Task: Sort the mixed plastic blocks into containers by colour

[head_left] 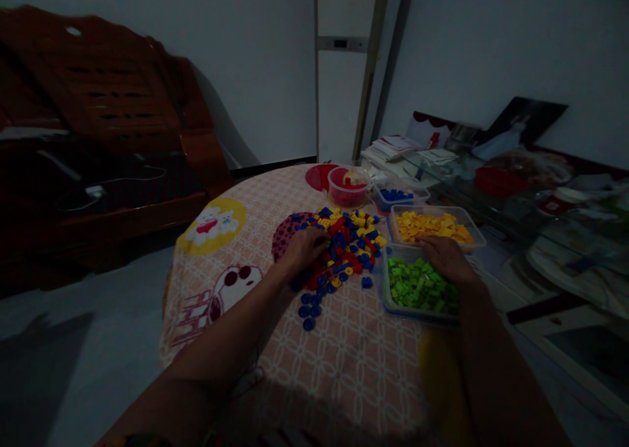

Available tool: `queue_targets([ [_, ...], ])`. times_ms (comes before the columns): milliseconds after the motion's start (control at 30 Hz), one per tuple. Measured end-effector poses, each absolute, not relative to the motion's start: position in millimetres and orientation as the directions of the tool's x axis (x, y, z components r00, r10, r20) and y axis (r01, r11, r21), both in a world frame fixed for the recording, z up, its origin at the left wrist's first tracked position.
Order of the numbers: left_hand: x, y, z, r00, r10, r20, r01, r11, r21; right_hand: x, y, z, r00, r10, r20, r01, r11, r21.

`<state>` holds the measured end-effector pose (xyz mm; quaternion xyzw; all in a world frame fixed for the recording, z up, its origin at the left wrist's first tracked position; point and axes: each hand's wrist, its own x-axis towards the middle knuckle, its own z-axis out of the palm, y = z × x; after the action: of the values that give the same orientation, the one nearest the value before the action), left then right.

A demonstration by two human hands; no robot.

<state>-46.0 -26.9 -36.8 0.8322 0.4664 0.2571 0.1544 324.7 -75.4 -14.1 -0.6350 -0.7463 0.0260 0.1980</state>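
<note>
My left hand [305,249] reaches into a mixed pile of toy building bricks [351,237], red, yellow and blue. Its fingers are bent and closed at the pile's left side; what they hold is hidden. Over the right part of a clear plastic box of green bricks [417,286] is my right hand [446,258], palm down with fingers stretched out. Its fingertips are close to the rim shared with a box of yellow bricks [432,227]. Round blue pieces [308,312] lie at the near edge of the pile.
Behind the pile are a round tub with red pieces [348,188] and a box of blue bricks [393,194]. A patterned cloth [344,362] covers the round table. To the right stands a cluttered glass table [521,214]; a wooden bench [113,119] is at left.
</note>
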Motion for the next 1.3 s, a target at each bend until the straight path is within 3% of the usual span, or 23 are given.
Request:
queue_targets([
  [167,-35.8,-40.4,-25.7,0.434,0.839,0.328,0.585,-0.539,0.606,324.4,-75.5,-14.1,-0.107,0.963,0.248,0.943,0.177,-0.281],
  [333,1.4,-65.3,-18.5,0.524,0.738,0.426,0.374,-0.648,0.664,324.2,-75.5,-14.8,-0.1,0.965,0.242,0.945,0.169,-0.282],
  [500,37.9,-93.6,-22.6,0.635,0.573,0.518,0.132,-0.742,0.658,326.8,-74.0,-17.1,-0.113,0.961,0.251,0.946,0.182,-0.268],
  [600,39.0,-105.0,-27.4,0.697,0.499,0.515,0.099,-0.778,0.62,327.6,-73.7,-17.7,-0.129,0.956,0.264,0.94,0.203,-0.273],
  [733,9.5,-111.9,-41.5,0.719,0.51,0.473,0.212,-0.808,0.549,326.7,-74.9,-16.4,-0.126,0.959,0.256,0.94,0.197,-0.278],
  [833,-25.7,-121.9,-59.3,0.663,0.628,0.408,0.438,-0.767,0.469,326.1,-75.2,-15.9,-0.122,0.958,0.26,0.94,0.195,-0.28],
  [1000,-72.1,-149.4,-85.5,0.465,0.841,0.277,0.761,-0.54,0.359,326.8,-73.3,-19.5,-0.098,0.954,0.282,0.95,0.174,-0.26],
  [1133,-75.3,-145.3,-92.0,0.364,0.898,0.246,0.807,-0.436,0.399,328.8,-71.2,-23.5,-0.115,0.951,0.287,0.949,0.191,-0.251],
  [1300,-51.3,-91.9,-88.4,0.393,0.883,0.258,0.763,-0.47,0.444,328.3,-68.6,-23.7,-0.077,0.96,0.269,0.952,0.151,-0.267],
])
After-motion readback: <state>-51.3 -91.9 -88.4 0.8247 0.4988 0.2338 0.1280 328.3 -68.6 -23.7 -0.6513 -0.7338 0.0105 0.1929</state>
